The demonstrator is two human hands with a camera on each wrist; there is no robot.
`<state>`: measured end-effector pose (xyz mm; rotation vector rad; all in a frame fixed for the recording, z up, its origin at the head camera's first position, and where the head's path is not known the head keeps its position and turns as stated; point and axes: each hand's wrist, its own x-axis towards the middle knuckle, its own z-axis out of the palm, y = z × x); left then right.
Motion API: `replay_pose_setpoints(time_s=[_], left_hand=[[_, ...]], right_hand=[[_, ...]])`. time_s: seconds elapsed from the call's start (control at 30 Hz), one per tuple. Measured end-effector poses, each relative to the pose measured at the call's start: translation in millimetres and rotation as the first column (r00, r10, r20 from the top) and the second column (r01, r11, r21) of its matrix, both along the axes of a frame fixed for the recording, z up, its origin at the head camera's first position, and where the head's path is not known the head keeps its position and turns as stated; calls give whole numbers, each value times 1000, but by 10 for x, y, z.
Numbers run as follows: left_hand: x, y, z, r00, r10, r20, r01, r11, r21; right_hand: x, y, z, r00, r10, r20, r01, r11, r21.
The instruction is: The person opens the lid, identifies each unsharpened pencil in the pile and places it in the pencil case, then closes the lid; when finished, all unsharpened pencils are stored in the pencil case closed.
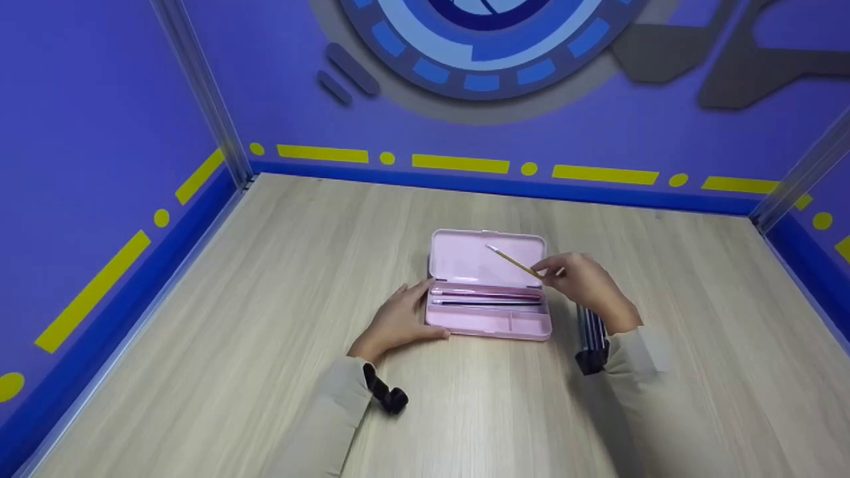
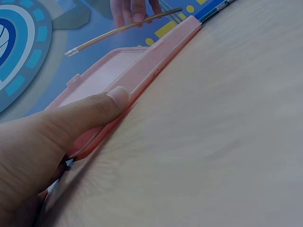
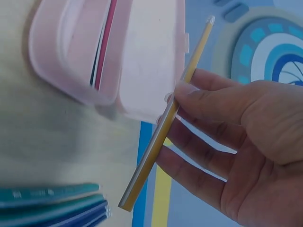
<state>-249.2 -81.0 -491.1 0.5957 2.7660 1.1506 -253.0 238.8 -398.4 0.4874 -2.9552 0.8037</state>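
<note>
A pink pencil case [image 1: 478, 323] lies on the table with its lid [image 1: 458, 255] raised toward the back. My left hand [image 1: 395, 323] grips the case's left end, thumb [image 2: 102, 106] along the front wall. Inside, a dark pencil [image 1: 488, 303] and a red one [image 3: 105, 47] lie lengthwise in the back compartment; the front compartment has a small divider. My right hand [image 1: 588, 282] pinches a yellow pencil [image 3: 165, 120] between thumb and fingers, near the lid's right side. The pencil slants in the air, its pale-capped end pointing up and left over the lid in the head view.
Several teal and blue pencils [image 3: 52, 203] lie side by side on the table right of the case, partly under my right wrist in the head view. Blue printed walls [image 1: 465, 133] border the wooden table [image 1: 299, 265] at the back and sides.
</note>
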Motion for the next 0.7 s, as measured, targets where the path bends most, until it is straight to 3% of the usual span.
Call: replay_pose_setpoints(time_s=[0.27, 0.5, 0.7], left_hand=[[-6, -3, 7, 1000, 5, 8, -5, 1000, 1], [-16, -4, 4, 1000, -10, -6, 10, 1000, 5], [-20, -7, -15, 1000, -25, -17, 25, 1000, 17]], right_hand=[[-26, -229, 4, 999, 34, 33, -36, 998, 56], [-16, -386, -13, 991, 131, 40, -133, 990, 52], [-13, -487, -55, 985, 156, 79, -158, 987, 25]])
